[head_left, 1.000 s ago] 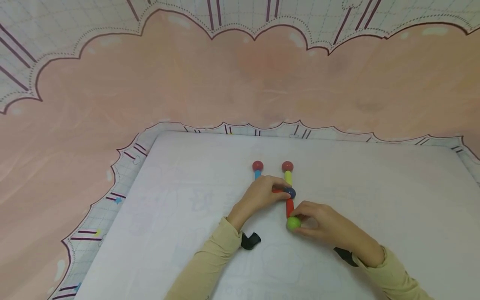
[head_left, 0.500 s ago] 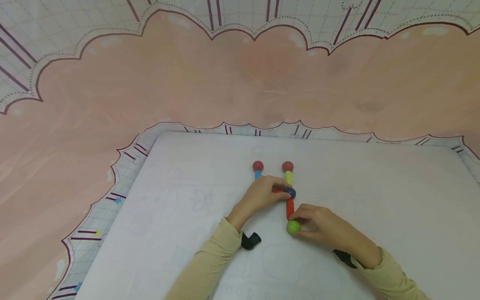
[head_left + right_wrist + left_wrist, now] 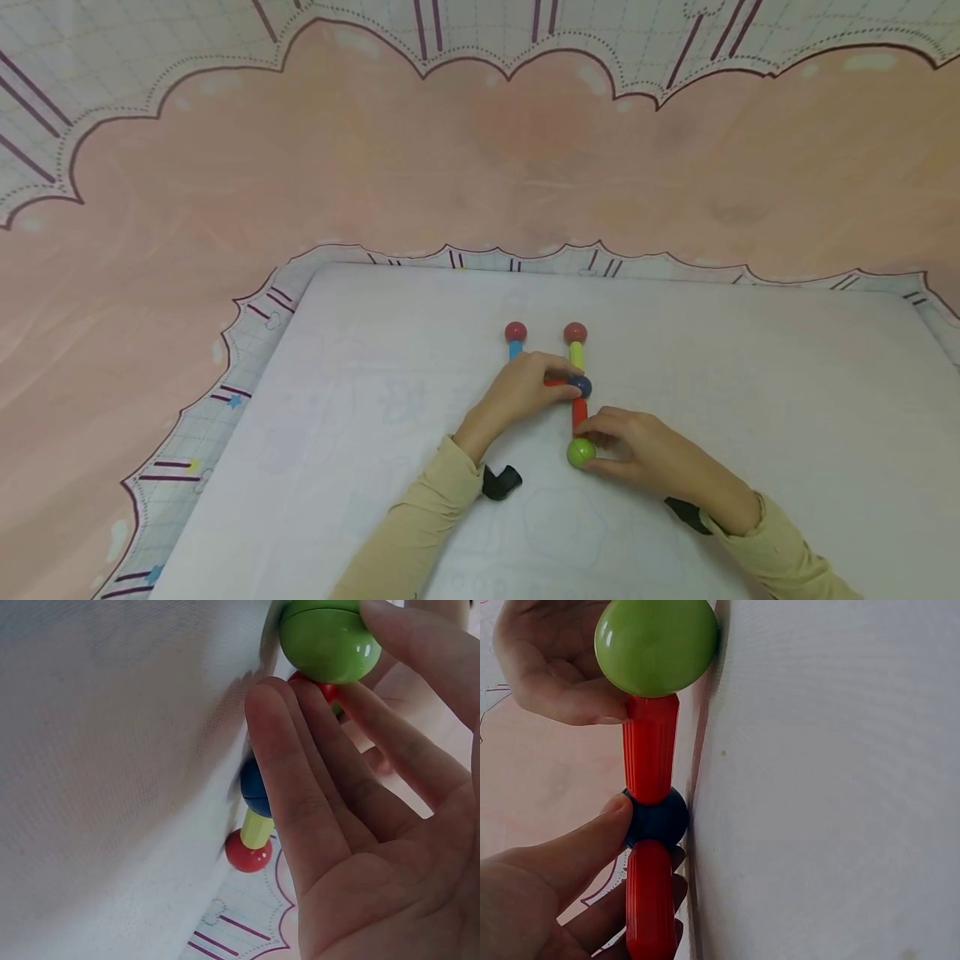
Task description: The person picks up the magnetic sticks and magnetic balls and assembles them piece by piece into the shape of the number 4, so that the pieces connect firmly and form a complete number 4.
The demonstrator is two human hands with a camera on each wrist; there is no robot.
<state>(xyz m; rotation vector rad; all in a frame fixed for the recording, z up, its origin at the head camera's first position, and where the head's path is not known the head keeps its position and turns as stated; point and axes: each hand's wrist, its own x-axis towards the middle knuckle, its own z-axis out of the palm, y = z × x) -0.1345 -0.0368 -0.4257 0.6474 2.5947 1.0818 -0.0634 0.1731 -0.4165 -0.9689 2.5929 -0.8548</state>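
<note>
In the head view, my left hand (image 3: pixel 525 383) pinches a dark blue ball (image 3: pixel 581 387) between thumb and fingers. A red rod (image 3: pixel 580 414) runs from that ball toward me and meets a larger green ball (image 3: pixel 581 453). My right hand (image 3: pixel 648 446) holds the green ball, thumb on its near side and fingers by the rod's end. A second red rod (image 3: pixel 649 900) joins the blue ball and passes under my left hand. Beyond it, a yellow-green rod (image 3: pixel 576 357) ends in a red ball (image 3: pixel 575 333). My left hand hides the middle of the figure.
A light blue rod (image 3: pixel 515 348) with another red ball (image 3: pixel 515 332) pokes out past my left hand. Black wrist straps (image 3: pixel 501 482) show by the sleeves. Everything lies on a white tabletop (image 3: pixel 787 400) bordered by patterned cloth (image 3: pixel 225 392).
My right hand has drawn the green ball slightly toward me, then shifted it a little left, beneath the red rod's end. The left hand stays on the blue ball.
</note>
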